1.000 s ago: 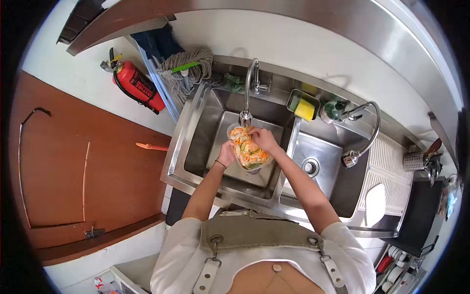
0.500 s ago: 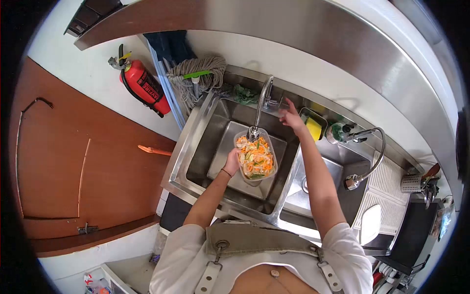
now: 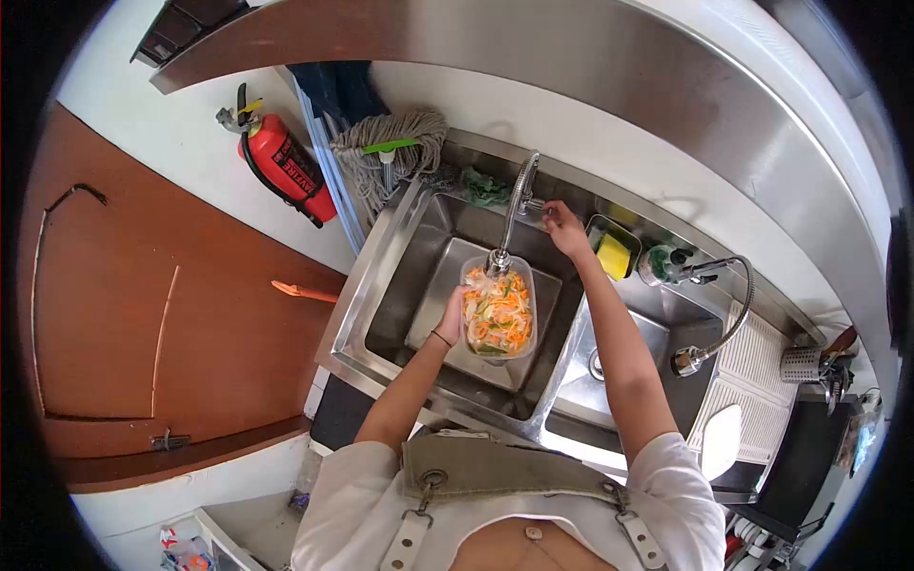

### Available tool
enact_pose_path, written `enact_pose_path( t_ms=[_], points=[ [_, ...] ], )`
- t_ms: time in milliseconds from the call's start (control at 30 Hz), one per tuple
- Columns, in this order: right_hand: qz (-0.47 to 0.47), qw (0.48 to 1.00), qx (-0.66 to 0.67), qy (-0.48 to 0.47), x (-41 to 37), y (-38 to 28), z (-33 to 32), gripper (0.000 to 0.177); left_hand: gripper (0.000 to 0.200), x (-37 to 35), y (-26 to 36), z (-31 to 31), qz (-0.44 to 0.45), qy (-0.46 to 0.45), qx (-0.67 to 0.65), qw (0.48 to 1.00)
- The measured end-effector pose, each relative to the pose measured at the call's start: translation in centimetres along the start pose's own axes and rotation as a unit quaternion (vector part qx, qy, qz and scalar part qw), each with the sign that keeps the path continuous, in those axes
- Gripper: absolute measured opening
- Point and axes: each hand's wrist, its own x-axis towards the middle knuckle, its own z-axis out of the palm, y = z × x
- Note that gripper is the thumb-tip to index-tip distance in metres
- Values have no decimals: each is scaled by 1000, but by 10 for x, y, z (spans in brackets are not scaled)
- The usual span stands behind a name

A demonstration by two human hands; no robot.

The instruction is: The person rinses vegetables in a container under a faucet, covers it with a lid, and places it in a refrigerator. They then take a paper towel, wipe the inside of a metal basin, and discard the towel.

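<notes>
My left hand [image 3: 454, 312] grips the left side of a clear plastic container [image 3: 532, 328], its fingers partly hidden by the wall. Shredded vegetables [image 3: 499, 314], orange, white and green, fill the container, held over the left sink basin [image 3: 400, 309]. The spray head of a coiled-spring faucet [image 3: 498, 261] hangs right above its far end. My right hand [image 3: 566, 229] reaches to the back of the sink, its fingers closed on the faucet handle [image 3: 543, 206].
A second basin [image 3: 577, 383] with another spring faucet [image 3: 687, 360] lies to the right. Behind it are a yellow sponge [image 3: 613, 256] in a holder and a bottle [image 3: 657, 265]. A mop head [image 3: 400, 138] and fire extinguisher [image 3: 288, 167] stand left. A ribbed drainboard [image 3: 738, 381] extends right.
My right hand's fingers, spread and raised before, have come down and closed on the faucet handle. The container stays under the spray head; the vegetables beneath it look paler.
</notes>
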Motion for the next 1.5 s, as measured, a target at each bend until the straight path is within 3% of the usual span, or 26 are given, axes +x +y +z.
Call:
enact_pose_path(
  t_ms=[133, 300, 700, 833, 900, 1433, 1500],
  points=[
    [10, 999, -40, 18, -6, -8, 1, 24, 50, -11, 4, 7, 6, 24, 20, 999],
    [42, 998, 36, 17, -14, -13, 3, 26, 53, -29, 14, 17, -2, 17, 35, 999],
    [60, 998, 19, 20, -16, -6, 10, 29, 53, -27, 22, 17, 10, 16, 31, 999],
    [59, 998, 18, -15, -10, -7, 6, 27, 51, -31, 19, 16, 28, 36, 57, 997],
    [-47, 993, -101, 43, -9, -5, 9, 23, 49, -24, 12, 7, 31, 24, 44, 998],
    [-20, 987, -150, 46, 3, -10, 2, 23, 47, -19, 14, 9, 25, 34, 14, 999],
    [-52, 987, -145, 52, 4, -8, 2, 24, 48, -21, 13, 12, 27, 46, 11, 999]
  ],
)
